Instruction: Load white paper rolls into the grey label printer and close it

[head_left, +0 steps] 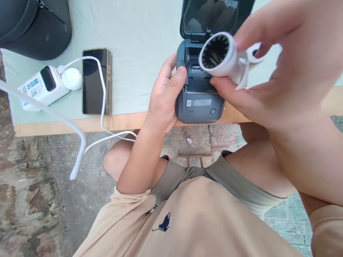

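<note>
A dark blue-grey label printer stands near the front edge of the table with its lid tipped back, so its inner bay shows. My left hand is wrapped around the printer's left side, thumb on the upper rim. Above the right part of the bay, my right hand pinches a white paper roll between thumb and fingers. The roll's hollow, toothed core faces up and left, and a strip of paper hangs loose from it. Just behind it is a second small white round end, partly hidden by my fingers.
On the pale table cloth lie a phone and a white power strip with a round charger. A white cable crosses the phone and loops over the wooden edge. A black zipped case occupies the far left.
</note>
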Tool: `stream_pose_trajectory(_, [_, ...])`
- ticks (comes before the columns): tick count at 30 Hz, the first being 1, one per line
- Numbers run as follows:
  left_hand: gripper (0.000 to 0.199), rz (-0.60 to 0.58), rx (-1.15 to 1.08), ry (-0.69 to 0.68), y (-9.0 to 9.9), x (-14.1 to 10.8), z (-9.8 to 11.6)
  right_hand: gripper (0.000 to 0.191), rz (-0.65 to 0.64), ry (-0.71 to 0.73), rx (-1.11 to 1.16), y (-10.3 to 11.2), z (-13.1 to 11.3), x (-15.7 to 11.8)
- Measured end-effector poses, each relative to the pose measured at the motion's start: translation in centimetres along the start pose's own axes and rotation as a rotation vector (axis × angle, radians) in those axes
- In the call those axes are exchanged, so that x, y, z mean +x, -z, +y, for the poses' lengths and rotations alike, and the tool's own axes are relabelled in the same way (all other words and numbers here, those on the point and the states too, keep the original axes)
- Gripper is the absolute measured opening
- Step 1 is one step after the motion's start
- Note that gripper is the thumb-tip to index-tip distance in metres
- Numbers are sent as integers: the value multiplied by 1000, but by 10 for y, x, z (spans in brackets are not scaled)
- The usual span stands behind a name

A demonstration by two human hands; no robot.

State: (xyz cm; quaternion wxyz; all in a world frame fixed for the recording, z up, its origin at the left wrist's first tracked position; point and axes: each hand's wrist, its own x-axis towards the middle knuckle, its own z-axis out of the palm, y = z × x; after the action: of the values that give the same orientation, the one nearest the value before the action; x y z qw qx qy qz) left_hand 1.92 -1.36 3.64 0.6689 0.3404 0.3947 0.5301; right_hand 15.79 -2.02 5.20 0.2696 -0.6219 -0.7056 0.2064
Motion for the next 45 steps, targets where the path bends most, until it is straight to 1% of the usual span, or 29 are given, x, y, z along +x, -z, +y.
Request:
stream_pose_trajectory(2, [21, -30, 14, 2, 3, 1, 0, 25, 101, 117, -190, -3, -9, 3])
stream_pose_trajectory(3, [22, -58, 13, 7, 6, 2, -1, 24, 125, 162, -293, -4, -11, 3])
stream_pose_trajectory(5, [27, -127, 12, 25, 14, 5, -2, 24, 103, 203, -432, -3, -10, 5])
stream_pose_trajectory(8, [38, -221, 41, 37, 24, 8, -4, 21, 43, 232, -434, -2, -3, 5])
stream_pose_trajectory(10, [40, -263, 62, 27, 26, 8, -4, 20, 58, 282, -388, -1, 0, 4])
stream_pose_trajectory(12, [39, -256, 67, 16, 24, 7, -3, 19, 122, 338, -350, -2, 2, 2])
stream_pose_trajectory(14, [33, -185, 63, 4, 21, 6, -3, 13, 199, 433, -332, -4, 4, -1])
stream_pose_trajectory(16, [26, -118, 51, -6, 22, 6, -5, 14, 234, 543, -311, -6, 6, -4])
stream_pose_trajectory(17, [23, -138, 37, -23, 23, 7, -6, 16, 238, 595, -308, -7, 7, -5])
stream_pose_trajectory(18, [23, -263, 17, -4, 26, 8, -8, 17, 232, 631, -316, -8, 8, -7])
stream_pose_trajectory(19, [28, -356, 2, -23, 29, 10, -9, 18, 216, 647, -329, -9, 8, -8])
stream_pose_trajectory(21, [37, -344, 64, -12, 35, 12, -12, 20, 170, 644, -323, -9, 9, -10])
stream_pose_trajectory(23, [46, -305, 115, -8, 38, 13, -13, 19, 143, 623, -262, -7, 8, -11])
stream_pose_trajectory(24, [49, -299, 131, -10, 39, 13, -14, 16, 151, 597, -219, -5, 8, -11])
stream_pose_trajectory(26, [54, -313, 153, -23, 40, 14, -15, 17, 245, 509, -154, -1, 10, -10])
stream_pose_trajectory(28, [57, -340, 173, -44, 40, 15, -16, 33, 339, 396, -103, 2, 14, -6])
stream_pose_trajectory(30, [60, -371, 195, -64, 42, 16, -18, 50, 332, 327, -60, 5, 20, -1])
stream_pose_trajectory(31, [61, -384, 207, -73, 43, 17, -19, 52, 308, 305, -44, 6, 23, 1])
stream_pose_trajectory(33, [65, -405, 233, -90, 45, 20, -21, 49, 289, 282, -25, 8, 25, 4])
stream_pose_trajectory(35, [70, -423, 257, -108, 48, 22, -24, 43, 295, 301, -39, 10, 24, 5])
stream_pose_trajectory(36, [72, -428, 268, -116, 49, 23, -25, 40, 283, 339, -64, 11, 23, 5])
stream_pose_trajectory(39, [78, -426, 276, -138, 52, 26, -30, 36, 166, 436, -126, 14, 19, 5])
stream_pose_trajectory(41, [80, -430, 262, -150, 52, 27, -33, 33, 94, 470, -104, 15, 19, 5])
stream_pose_trajectory(43, [83, -435, 257, -152, 52, 29, -35, 30, 61, 494, -70, 15, 21, 5])
stream_pose_trajectory(45, [87, -428, 277, -145, 50, 29, -34, 29, 55, 528, -64, 15, 24, 4])
